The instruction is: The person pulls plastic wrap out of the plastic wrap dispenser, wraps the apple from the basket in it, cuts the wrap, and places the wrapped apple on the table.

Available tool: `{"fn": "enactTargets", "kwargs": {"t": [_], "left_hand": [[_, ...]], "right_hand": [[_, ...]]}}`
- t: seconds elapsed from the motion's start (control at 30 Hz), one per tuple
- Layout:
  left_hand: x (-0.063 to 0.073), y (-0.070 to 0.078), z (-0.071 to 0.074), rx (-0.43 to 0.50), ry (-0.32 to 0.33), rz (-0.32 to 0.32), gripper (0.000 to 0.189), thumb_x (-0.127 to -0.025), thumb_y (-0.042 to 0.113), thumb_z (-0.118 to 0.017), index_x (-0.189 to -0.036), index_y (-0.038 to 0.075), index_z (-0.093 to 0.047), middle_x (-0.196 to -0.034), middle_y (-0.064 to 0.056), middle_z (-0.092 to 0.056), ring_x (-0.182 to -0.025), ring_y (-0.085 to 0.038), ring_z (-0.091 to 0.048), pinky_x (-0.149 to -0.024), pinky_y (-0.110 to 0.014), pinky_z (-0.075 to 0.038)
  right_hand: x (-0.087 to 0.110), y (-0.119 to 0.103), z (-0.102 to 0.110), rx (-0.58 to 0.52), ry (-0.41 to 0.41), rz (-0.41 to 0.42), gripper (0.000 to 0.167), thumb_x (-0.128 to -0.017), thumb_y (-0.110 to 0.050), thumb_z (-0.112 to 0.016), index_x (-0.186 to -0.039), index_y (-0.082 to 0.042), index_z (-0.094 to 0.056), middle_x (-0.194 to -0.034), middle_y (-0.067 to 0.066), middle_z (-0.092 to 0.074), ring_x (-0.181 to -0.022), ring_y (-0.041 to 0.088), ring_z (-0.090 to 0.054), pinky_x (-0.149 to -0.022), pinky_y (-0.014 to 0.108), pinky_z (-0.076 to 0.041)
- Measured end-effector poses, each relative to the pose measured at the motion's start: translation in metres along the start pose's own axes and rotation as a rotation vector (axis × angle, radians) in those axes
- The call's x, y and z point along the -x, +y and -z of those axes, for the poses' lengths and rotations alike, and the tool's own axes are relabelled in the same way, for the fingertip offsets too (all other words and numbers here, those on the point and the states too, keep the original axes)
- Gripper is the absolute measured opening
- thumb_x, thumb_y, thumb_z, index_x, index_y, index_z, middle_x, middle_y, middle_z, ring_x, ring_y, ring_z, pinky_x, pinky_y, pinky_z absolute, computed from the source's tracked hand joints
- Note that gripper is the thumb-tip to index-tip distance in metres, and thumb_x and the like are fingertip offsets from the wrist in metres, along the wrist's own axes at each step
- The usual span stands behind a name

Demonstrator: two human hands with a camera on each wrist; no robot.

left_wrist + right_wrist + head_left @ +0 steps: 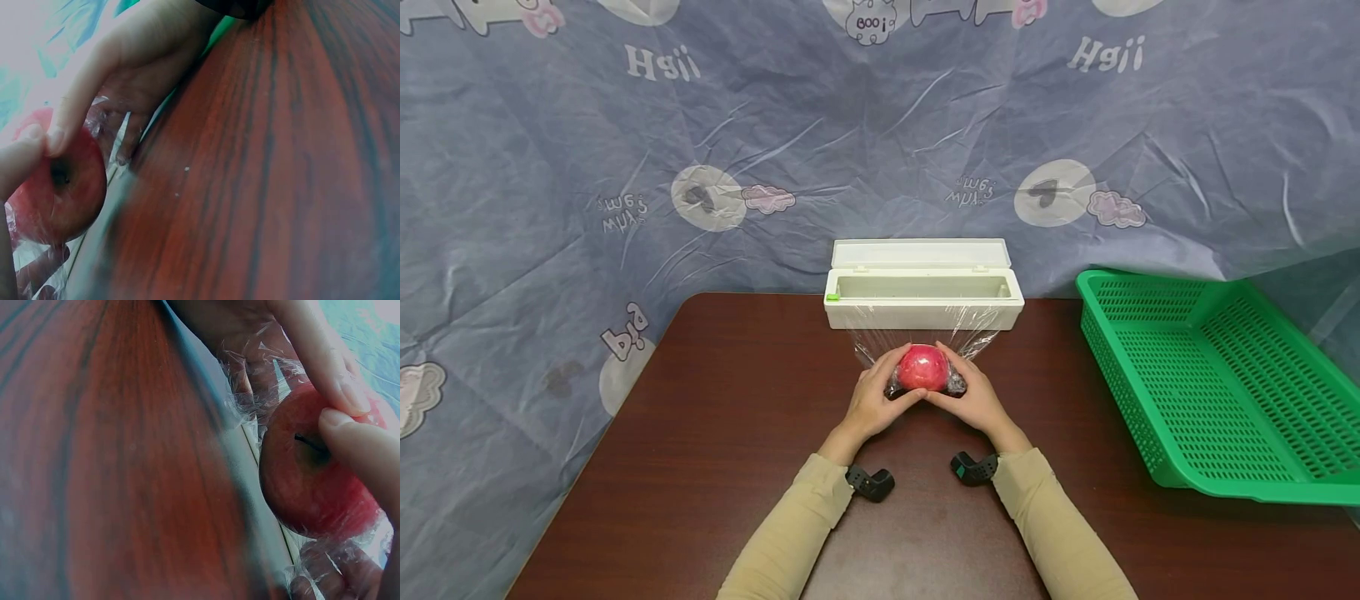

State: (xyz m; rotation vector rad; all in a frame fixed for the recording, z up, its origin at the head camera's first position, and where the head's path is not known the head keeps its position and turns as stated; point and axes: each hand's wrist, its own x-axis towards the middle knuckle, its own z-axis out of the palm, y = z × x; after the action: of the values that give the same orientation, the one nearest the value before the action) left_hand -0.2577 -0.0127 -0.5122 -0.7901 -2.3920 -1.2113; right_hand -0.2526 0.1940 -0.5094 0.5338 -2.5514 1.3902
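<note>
A red apple [923, 368] is held between both hands over the table, partly wrapped in clear cling film [973, 337]. My left hand [874, 396] grips its left side and my right hand [976, 402] its right side. Both thumbs meet on the apple just beside the stem, as the right wrist view shows with the stemmed face of the apple [294, 469]. Crumpled film bunches around the fingers on either side. From the apple the film stretches back toward a white dispenser box [925, 315] with its lid raised. Fingers behind the apple are partly hidden.
A green plastic basket [1180, 482] stands at the right of the dark wooden table [737, 433]. Patterned blue-grey cloth [850, 150] hangs behind the table's back edge and continues down its left side. Black wrist bands [870, 483] sit at both cuffs.
</note>
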Motion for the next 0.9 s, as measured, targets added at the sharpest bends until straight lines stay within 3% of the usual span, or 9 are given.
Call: {"fn": "enactTargets", "kwargs": {"t": [0.2, 0.37, 0.63, 0.9], "left_hand": [[0.0, -0.001, 0.0, 0.018, 0.015, 0.001, 0.068, -0.082, 0.043, -0.069, -0.141, 0.022, -0.042, -0.136, 0.0, -0.049, -0.123, -0.014, -0.046, -0.092, -0.044, -0.039], [0.0, 0.0, 0.001, 0.024, 0.011, 0.021, 0.07, -0.082, 0.043, -0.069, -0.142, 0.018, -0.042, -0.136, -0.001, -0.049, -0.122, -0.015, -0.048, -0.091, -0.043, -0.038], [-0.001, -0.001, 0.0, 0.033, 0.014, 0.034, 0.069, -0.082, 0.042, -0.07, -0.14, 0.017, -0.043, -0.135, -0.002, -0.052, -0.12, -0.014, -0.05, -0.093, -0.043, -0.038], [0.001, -0.003, 0.0, 0.028, 0.009, 0.023, 0.067, -0.084, 0.049, -0.064, -0.141, 0.02, -0.042, -0.134, -0.002, -0.052, -0.12, -0.014, -0.05, -0.096, -0.045, -0.038]], "right_hand": [[0.001, -0.005, 0.001, -0.094, -0.029, 0.024, 0.081, -0.078, -0.017, -0.077, -0.145, -0.018, -0.032, -0.138, 0.013, -0.043, -0.123, 0.031, -0.043, -0.099, 0.056, -0.034], [0.004, -0.029, 0.008, -0.137, -0.029, 0.043, 0.072, -0.079, -0.01, -0.075, -0.139, -0.009, -0.037, -0.133, 0.018, -0.046, -0.119, 0.035, -0.045, -0.096, 0.058, -0.036], [0.004, -0.043, 0.01, -0.09, 0.028, 0.096, 0.067, -0.075, -0.004, -0.076, -0.133, 0.003, -0.044, -0.134, 0.023, -0.042, -0.123, 0.04, -0.038, -0.099, 0.059, -0.031], [0.005, -0.045, 0.011, -0.147, -0.014, 0.027, 0.068, -0.079, -0.008, -0.074, -0.137, 0.0, -0.04, -0.134, 0.021, -0.046, -0.12, 0.038, -0.044, -0.099, 0.056, -0.034]]}}
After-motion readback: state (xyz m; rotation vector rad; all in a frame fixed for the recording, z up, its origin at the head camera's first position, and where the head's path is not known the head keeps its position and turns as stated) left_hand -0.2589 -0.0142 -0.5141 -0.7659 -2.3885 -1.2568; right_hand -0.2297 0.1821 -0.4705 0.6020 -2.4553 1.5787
